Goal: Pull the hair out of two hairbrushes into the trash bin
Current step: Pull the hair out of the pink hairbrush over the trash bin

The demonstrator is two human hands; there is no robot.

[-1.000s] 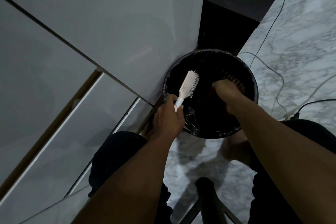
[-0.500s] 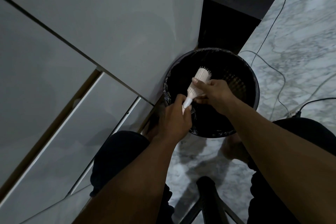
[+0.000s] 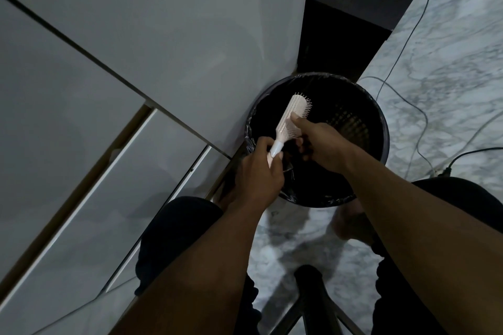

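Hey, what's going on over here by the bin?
A person is cleaning a white hairbrush over a black trash bin lined with a plastic bag. The left hand grips the brush by its handle, holding it above the bin's opening. The right hand is at the bristles, fingers pinched there, apparently pulling hair loose. Only one brush is in view, and the hair itself is too dark to make out.

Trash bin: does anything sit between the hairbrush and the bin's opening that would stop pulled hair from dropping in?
Nothing visible does. The hairbrush is held directly over the open trash bin, left hand on the handle, right hand at the bristles.
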